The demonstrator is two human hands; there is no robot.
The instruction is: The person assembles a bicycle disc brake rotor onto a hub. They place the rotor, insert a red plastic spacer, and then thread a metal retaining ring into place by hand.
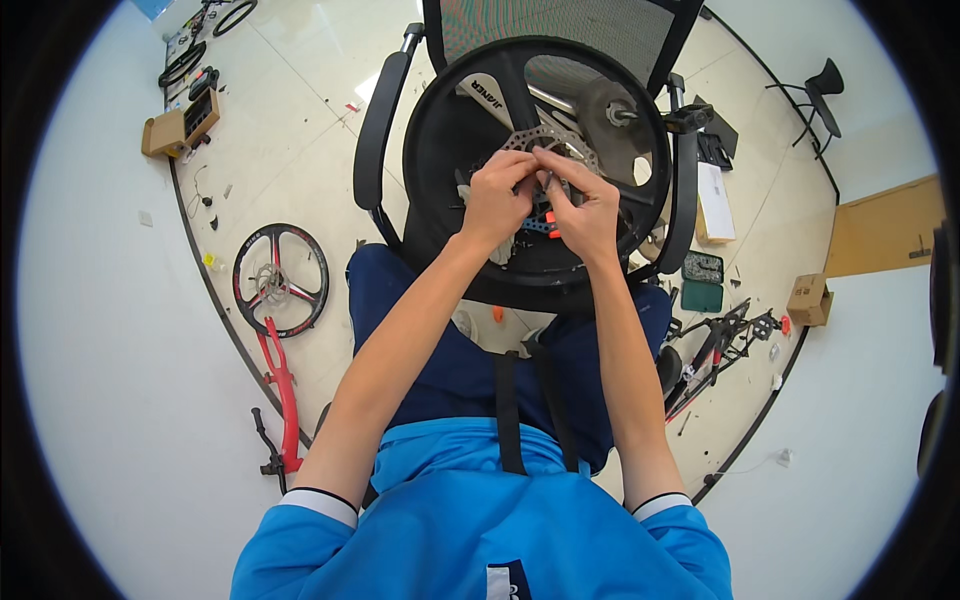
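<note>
A black spoked bicycle wheel (516, 92) lies flat across the seat of an office chair (383, 135) in front of me. At its hub is a silver brake disc (585, 150) with many holes. My left hand (498, 198) is over the near side of the disc, its fingers pinched together. Beside it, my right hand (585, 212) is also closed, its fingertips meeting the left's at the hub. Whatever small thing they grip is hidden by the fingers. Through the wheel's gaps show a white part (488, 98), a round dark grey part (607, 112) and orange-tipped tools (553, 226).
A three-spoke wheel (318, 262) and a red bicycle frame (284, 395) lie on the floor at left. Bicycle parts (715, 350) and an open green case (702, 296) lie at right. Cardboard boxes (165, 132) stand near both walls. The chair's right armrest (683, 205) flanks the wheel.
</note>
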